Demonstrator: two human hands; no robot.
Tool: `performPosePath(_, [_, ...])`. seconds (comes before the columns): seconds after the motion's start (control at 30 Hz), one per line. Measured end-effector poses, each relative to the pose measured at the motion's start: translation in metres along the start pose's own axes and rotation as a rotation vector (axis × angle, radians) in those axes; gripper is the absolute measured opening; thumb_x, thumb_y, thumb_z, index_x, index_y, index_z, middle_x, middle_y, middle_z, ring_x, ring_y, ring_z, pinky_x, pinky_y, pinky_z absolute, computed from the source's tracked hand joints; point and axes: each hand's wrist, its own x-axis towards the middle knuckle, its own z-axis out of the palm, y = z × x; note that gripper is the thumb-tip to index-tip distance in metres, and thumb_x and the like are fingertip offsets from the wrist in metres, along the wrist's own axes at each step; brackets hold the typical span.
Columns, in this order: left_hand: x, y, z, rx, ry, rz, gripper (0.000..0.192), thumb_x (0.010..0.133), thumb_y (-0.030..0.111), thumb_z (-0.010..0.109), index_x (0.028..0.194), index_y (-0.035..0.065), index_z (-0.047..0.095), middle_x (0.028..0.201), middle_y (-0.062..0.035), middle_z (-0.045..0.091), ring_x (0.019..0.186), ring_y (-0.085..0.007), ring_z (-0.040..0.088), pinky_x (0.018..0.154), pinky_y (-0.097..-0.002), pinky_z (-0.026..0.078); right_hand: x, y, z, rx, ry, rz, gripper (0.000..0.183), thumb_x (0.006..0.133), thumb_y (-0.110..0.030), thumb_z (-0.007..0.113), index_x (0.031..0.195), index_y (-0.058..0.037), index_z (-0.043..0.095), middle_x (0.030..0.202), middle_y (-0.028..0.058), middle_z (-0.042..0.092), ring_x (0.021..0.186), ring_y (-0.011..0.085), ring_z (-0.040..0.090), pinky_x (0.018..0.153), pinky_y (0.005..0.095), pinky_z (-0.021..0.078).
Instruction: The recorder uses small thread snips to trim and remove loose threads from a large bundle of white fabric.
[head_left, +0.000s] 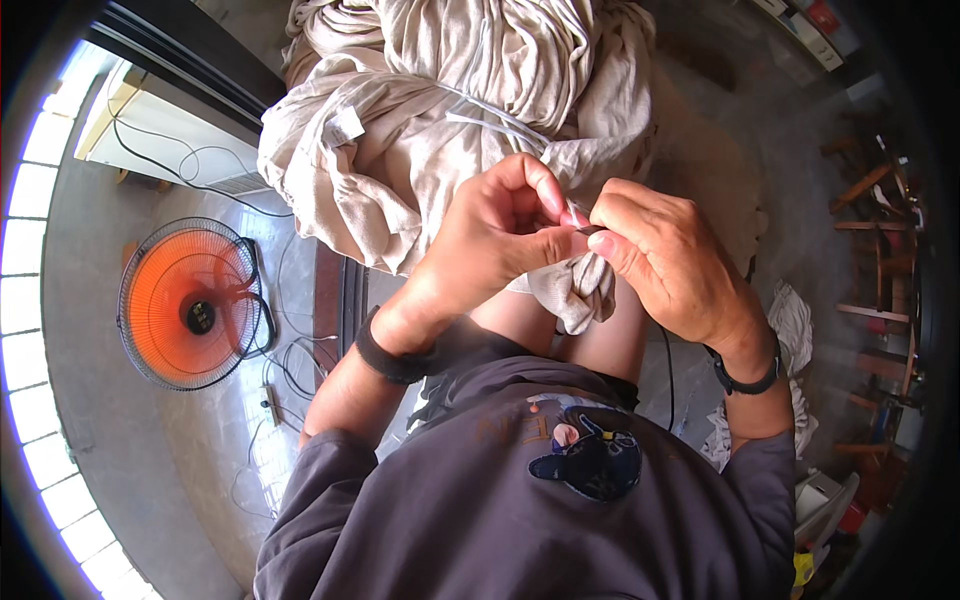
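Observation:
A big heap of beige knit fabric (480, 67) lies before me, bound around its middle by a pale cord (487, 109). Above my lap, my left hand (502, 217) pinches a gathered end of that cloth (574, 292), which hangs below the fingers. My right hand (660, 247) meets it at the fingertips, its thumb and forefinger closed on a small dark item (592, 231). What that item is cannot be made out, as the fingers cover most of it. A white label (343, 126) shows on the heap's left side.
An orange-bladed floor fan (191, 307) stands at my left, with loose cables (289, 367) and a power strip (268, 405) on the floor. More pale cloth (791, 322) lies at my right. Wooden furniture (874, 225) lines the far right.

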Motion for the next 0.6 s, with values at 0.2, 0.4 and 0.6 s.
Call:
performPosePath(0.2, [0.02, 0.064, -0.114, 0.653, -0.219, 0.319, 0.026, 0.086, 0.005, 0.063, 0.111, 0.0007, 0.054, 0.108, -0.0076, 0.06, 0.098, -0.0124, 0.058, 0.085, -0.025, 0.048, -0.013, 0.029, -0.021, 0.386, 0.33, 0.177, 0.024, 0.096, -0.027, 0.052, 0.089, -0.0036, 0.056, 0.076, -0.0012, 0.053, 0.06, 0.0049, 0.044, 0.053, 0.0213, 0.0358])
performPosePath(0.4, [0.031, 0.263, -0.181, 0.943, 0.943, 1.11, 0.041, 0.095, 0.028, 0.053, 0.128, 0.0046, 0.05, 0.107, -0.0072, 0.055, 0.103, -0.0164, 0.055, 0.088, -0.0288, 0.043, -0.068, 0.208, 0.012, 0.209, 0.867, 0.506, 0.042, 0.07, -0.02, 0.08, 0.1, -0.0025, 0.056, 0.089, 0.0038, 0.059, 0.083, 0.0141, 0.055, 0.077, 0.0271, 0.0456])
performPosePath(0.6, [0.045, -0.003, -0.033, 0.498, -0.296, 0.014, 0.03, 0.089, -0.002, 0.052, 0.118, -0.0052, 0.056, 0.112, -0.0119, 0.063, 0.105, -0.0185, 0.06, 0.087, -0.0305, 0.05, -0.06, 0.312, 0.067, 0.144, 0.993, 0.585, 0.054, 0.068, -0.017, 0.081, 0.113, -0.0024, 0.054, 0.114, 0.0115, 0.06, 0.095, 0.0201, 0.059, 0.083, 0.0323, 0.0459])
